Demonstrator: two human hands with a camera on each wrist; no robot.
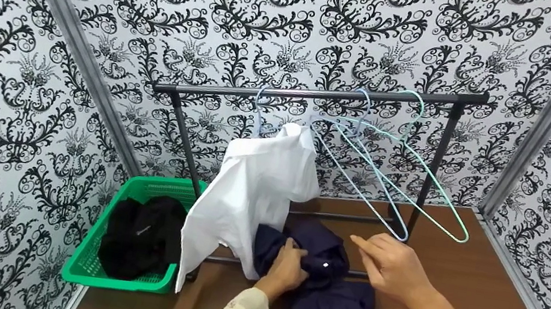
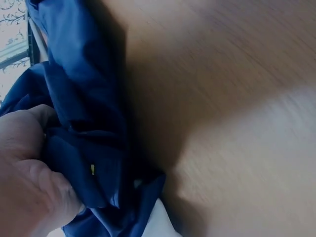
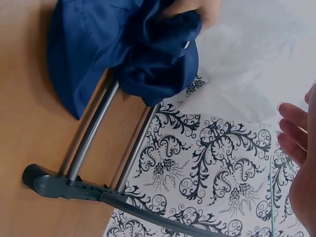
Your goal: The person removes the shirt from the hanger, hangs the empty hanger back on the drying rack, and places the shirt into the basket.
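Observation:
A crumpled navy blue garment (image 1: 317,255) lies on the table over the rack's lower bars. My left hand (image 1: 286,268) grips it, thumb and fingers sunk into the folds; the left wrist view shows the dark cloth (image 2: 84,98) bunched against the hand (image 2: 34,173). To the right of the garment, my right hand (image 1: 391,264) is raised in the air, fingers loosely bent with nothing in them. At the right edge of the right wrist view, its fingertips (image 3: 294,129) appear apart from the cloth. A white shirt (image 1: 261,174) hangs from a hanger just behind my left hand.
A black clothes rack (image 1: 312,94) spans the table (image 1: 452,293). Two bare hangers, one bluish (image 1: 358,190) and one mint green (image 1: 442,186), hang above my right hand. On the left stands a green basket (image 1: 81,262) with black clothing (image 1: 140,238) inside. Patterned walls enclose the table.

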